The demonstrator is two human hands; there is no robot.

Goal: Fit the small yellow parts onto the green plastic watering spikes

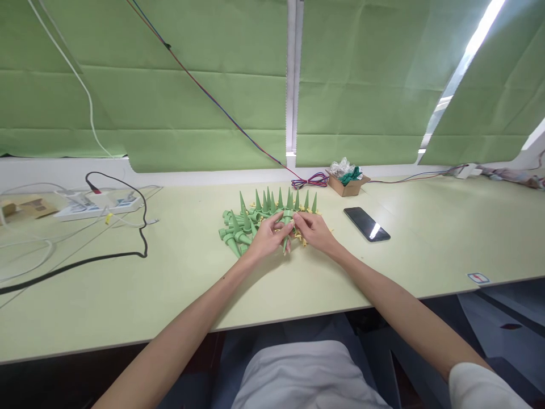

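Observation:
My left hand (268, 236) is closed around a green plastic spike (288, 216), its wide collar up and its pointed tip down towards me. Beside that collar my right hand (314, 230) is pinched shut, thumb and fingertips together; what is between them is too small or hidden to make out. Behind and left of my hands lies a heap of loose green spikes (232, 241), some on their sides. Further back, several green spikes (297, 201) stand upright with points up. Small yellow plastic pieces (304, 241) are scattered by my right hand, partly covered by it.
A black phone (367, 224) lies to the right on the table (426, 227). Behind it are a small cardboard box (347, 188) with plastic wrap and green material, and a coiled cable (310, 180). Power strips (100, 205) and a black cord (106, 257) spread over the left side.

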